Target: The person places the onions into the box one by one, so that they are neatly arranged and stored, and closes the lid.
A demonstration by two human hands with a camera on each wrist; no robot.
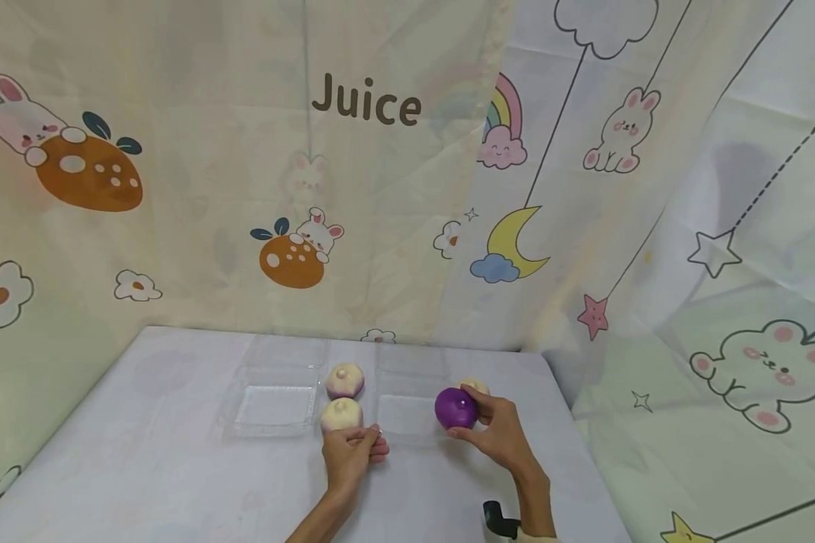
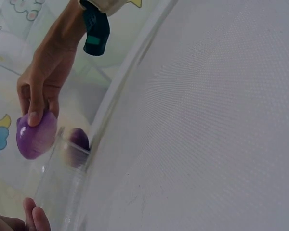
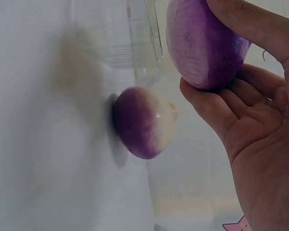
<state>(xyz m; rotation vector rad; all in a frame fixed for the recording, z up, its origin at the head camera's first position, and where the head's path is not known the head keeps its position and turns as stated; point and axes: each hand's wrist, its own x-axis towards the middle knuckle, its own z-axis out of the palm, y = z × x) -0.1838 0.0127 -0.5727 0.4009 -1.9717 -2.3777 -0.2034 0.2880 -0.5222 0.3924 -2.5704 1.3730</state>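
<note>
My right hand (image 1: 496, 430) grips a deep purple turnip (image 1: 456, 409), shiny and pale on one side, above the right edge of a clear plastic box (image 1: 407, 436). A purple-and-white turnip (image 3: 143, 122) sits on the table beside that box, partly hidden by my right hand in the head view. At the box's near left corner, my left hand (image 1: 351, 458) pinches the rim between thumb and fingers. Just behind those fingers stands a cream-topped turnip (image 1: 342, 415), with another similar turnip (image 1: 345, 381) farther back, between the two boxes.
A second clear plastic box (image 1: 227, 411) stands on the left, its lid raised at the back. The white table (image 1: 163, 467) ends at a printed curtain (image 1: 380, 226) behind and at the right. A dark wrist-worn device (image 1: 497, 519) hangs by my right forearm.
</note>
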